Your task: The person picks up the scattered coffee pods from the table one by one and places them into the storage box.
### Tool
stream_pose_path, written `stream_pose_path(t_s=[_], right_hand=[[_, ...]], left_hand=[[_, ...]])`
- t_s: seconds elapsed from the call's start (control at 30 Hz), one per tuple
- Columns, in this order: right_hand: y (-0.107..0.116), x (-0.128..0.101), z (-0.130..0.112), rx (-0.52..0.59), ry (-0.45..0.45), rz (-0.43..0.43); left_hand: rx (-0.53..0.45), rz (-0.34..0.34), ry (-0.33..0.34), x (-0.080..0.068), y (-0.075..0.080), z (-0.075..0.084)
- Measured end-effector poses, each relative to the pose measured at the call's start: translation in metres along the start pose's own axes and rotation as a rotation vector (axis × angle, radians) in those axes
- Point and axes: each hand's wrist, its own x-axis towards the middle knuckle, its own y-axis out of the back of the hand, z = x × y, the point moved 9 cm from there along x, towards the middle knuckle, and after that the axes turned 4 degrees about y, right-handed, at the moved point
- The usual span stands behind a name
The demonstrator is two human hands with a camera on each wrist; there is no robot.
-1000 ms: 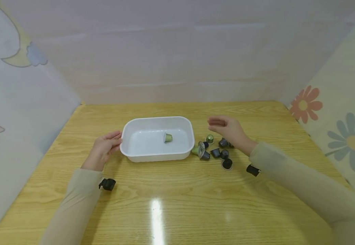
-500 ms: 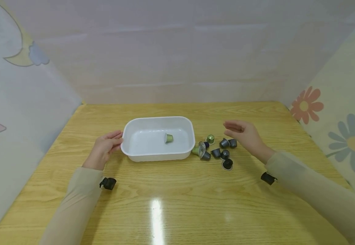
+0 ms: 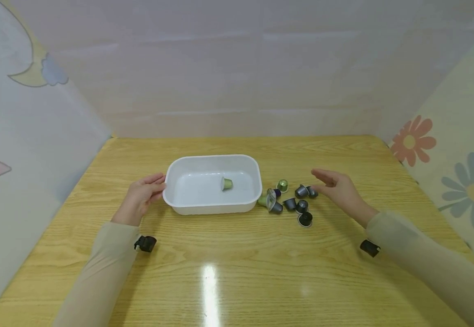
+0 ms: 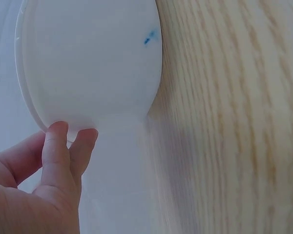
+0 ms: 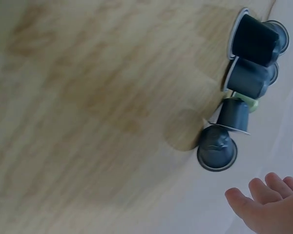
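A wooden table [image 3: 237, 272] fills the scene, walled on three sides by pale panels. On it, just left of centre, sits a white rectangular tub [image 3: 180, 175], long side towards the person. The left hand [image 3: 140, 196] rests against the tub's left end, fingertips [image 4: 56, 130] touching the rim, fingers straight and gripping nothing. The right hand [image 3: 339, 188] hangs loose above the table to the right — fingers relaxed, holding nothing — just beside a cluster of coffee capsules [image 3: 290, 202]. These lie between the tub and that hand, mostly dark grey [image 5: 216, 147], some tipped on their sides; a green one [image 3: 282, 185] stands at the far edge. One green capsule [image 3: 226, 183] lies on its side in the tub.
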Motion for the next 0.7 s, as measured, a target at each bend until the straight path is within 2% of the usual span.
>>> stream_pose_path(t_s=[0.27, 0.6, 0.7], right_hand=[[-0.001, -0.001, 0.014, -0.010, -0.006, -0.025], [-0.003, 0.006, 0.028, -0.053, -0.011, -0.156], [-0.006, 0.008, 0.032, -0.037, -0.018, -0.188]], left_hand=[[-0.008, 0.004, 0.000, 0.000, 0.000, 0.001], [-0.023, -0.002, 0.006, -0.001, -0.002, 0.001], [-0.023, -0.002, 0.009, -0.001, -0.001, 0.000]])
